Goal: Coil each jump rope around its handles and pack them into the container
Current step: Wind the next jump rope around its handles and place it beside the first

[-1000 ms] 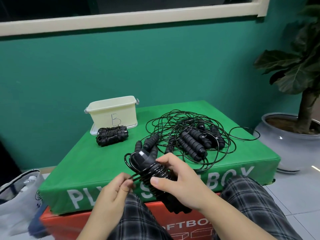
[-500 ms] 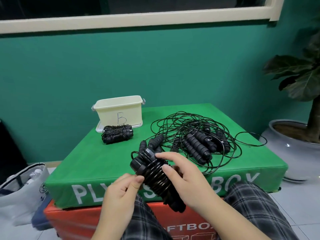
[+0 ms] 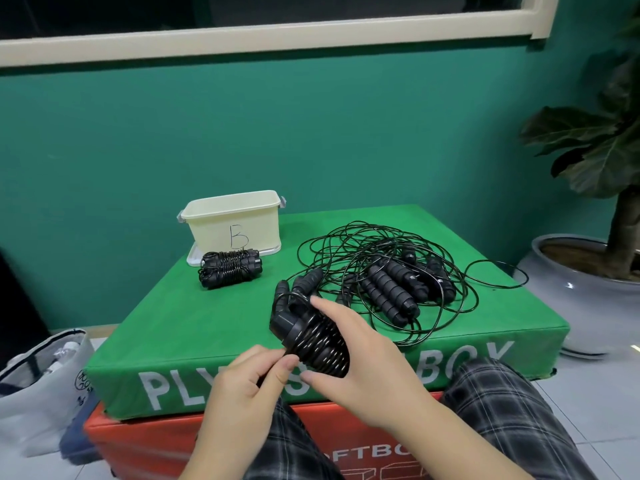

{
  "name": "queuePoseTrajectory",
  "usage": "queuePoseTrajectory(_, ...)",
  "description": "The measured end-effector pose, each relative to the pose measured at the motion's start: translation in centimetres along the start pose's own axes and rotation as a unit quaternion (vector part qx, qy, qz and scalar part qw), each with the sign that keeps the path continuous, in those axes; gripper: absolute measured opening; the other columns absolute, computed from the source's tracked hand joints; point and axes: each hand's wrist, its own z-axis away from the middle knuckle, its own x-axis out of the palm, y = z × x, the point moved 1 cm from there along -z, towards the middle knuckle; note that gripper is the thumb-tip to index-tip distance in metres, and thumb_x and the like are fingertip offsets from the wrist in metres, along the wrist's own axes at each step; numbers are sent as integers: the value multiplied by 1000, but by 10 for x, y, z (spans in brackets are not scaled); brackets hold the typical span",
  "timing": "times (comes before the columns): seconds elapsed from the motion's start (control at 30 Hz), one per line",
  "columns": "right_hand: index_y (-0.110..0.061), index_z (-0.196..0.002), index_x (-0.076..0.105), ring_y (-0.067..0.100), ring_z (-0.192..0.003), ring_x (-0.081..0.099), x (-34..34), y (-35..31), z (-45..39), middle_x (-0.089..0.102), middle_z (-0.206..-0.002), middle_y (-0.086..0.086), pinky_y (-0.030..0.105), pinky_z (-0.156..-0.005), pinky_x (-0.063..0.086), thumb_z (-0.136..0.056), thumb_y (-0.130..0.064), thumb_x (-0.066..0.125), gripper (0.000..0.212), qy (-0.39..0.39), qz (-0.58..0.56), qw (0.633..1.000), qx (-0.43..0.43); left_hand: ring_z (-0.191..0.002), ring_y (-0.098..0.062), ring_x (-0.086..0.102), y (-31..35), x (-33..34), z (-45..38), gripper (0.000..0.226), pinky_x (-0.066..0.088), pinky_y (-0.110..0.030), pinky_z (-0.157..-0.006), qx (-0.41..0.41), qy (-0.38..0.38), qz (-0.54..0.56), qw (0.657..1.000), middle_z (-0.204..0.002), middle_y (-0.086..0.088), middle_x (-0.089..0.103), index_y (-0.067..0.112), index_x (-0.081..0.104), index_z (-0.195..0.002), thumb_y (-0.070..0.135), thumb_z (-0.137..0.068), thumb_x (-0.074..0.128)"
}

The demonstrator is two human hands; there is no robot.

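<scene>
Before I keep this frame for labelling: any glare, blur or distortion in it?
Head view: wide-angle bending curves the window sill; small highlights glint on the cord of the coiled jump rope held in the right hand and left hand; both hands look slightly soft; the container stays readable, evenly lit.

Bare green cover lay between the coiled bundle [image 3: 229, 273] and the loose rope tangle [image 3: 388, 282], leaving a lane toward the cream container [image 3: 232, 223]. The bundle sat just before the container's front wall; the tangle sprawled across the green box's [image 3: 166, 344] right half, and a potted plant [image 3: 595, 209] crowded the right
</scene>
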Motion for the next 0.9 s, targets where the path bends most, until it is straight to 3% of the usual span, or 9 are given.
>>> queuePoseTrajectory(0.2,-28,-133,40,-4,-127,37,6,10,1,41,-136,-23,10,-100,28,-78,-45,74,67,23,-11,998,50,-71,-1,57,2,-1,-1,5,41,-12,-61,41,27,-58,997,-79,17,61,52,59,-79,49,-79,55)
queuePoseTrajectory(0.37,-49,-107,40,-2,-101,55,1,8,2,56,-112,-27,19,-88,43,-70,-45,76,52,6,-122,987,101,-77,-2,59,1,-3,-3,19,41,-10,-64,0,5,-23,1000,-78,18,64,42,67,-69,38,-87,61)
queuePoseTrajectory(0.43,-49,-107,44,1,-90,60,-4,6,2,58,-104,-26,23,-82,49,-64,-43,77,54,-9,-180,978,106,-72,-2,61,-4,-6,-4,19,42,-12,-62,-44,-22,18,999,-70,17,66,42,69,-77,48,-83,53)
queuePoseTrajectory(0.53,-47,-108,50,-3,-100,57,-10,2,3,54,-107,-32,15,-87,44,-67,-31,81,55,-43,-236,967,91,-65,-1,59,-5,-8,-4,61,42,-20,-61,-62,-53,48,996,-69,11,66,33,65,-72,88,-69,37)
queuePoseTrajectory(0.6,-49,-110,51,-1,-108,57,-11,0,3,57,-112,-29,23,-95,44,-63,-36,78,56,-63,-256,961,79,-86,11,60,-5,-5,-2,75,43,-12,-71,-69,-68,74,993,-91,32,66,43,61,-96,97,-56,28)
queuePoseTrajectory(0.67,-50,-112,50,0,-107,60,-10,-1,2,62,-112,-23,28,-98,45,-62,-40,75,57,-86,-268,956,80,-100,16,56,-2,-2,0,75,41,-8,-79,-65,-80,94,990,-104,41,60,58,55,-109,99,-53,26)
queuePoseTrajectory(0.73,-46,-114,50,1,-97,64,-10,-1,1,67,-110,-18,28,-96,47,-62,-41,74,57,-104,-282,950,85,-101,11,58,-3,-1,0,77,43,-14,-81,-69,-85,128,986,-106,34,63,55,58,-111,98,-54,31)
queuePoseTrajectory(0.8,-40,-114,50,-1,-94,64,-12,0,1,68,-108,-19,27,-96,46,-62,-42,73,57,-115,-285,947,89,-96,10,60,-2,-1,0,79,43,-12,-77,-69,-81,149,983,-104,30,66,46,61,-110,97,-55,35)
queuePoseTrajectory(0.9,-44,-114,51,-5,-109,57,-12,4,1,64,-114,-21,29,-102,42,-62,-50,69,56,-118,-270,951,91,-73,10,59,3,-1,-1,61,40,-6,-63,-69,-78,148,983,-83,26,69,65,59,-101,96,-55,35)
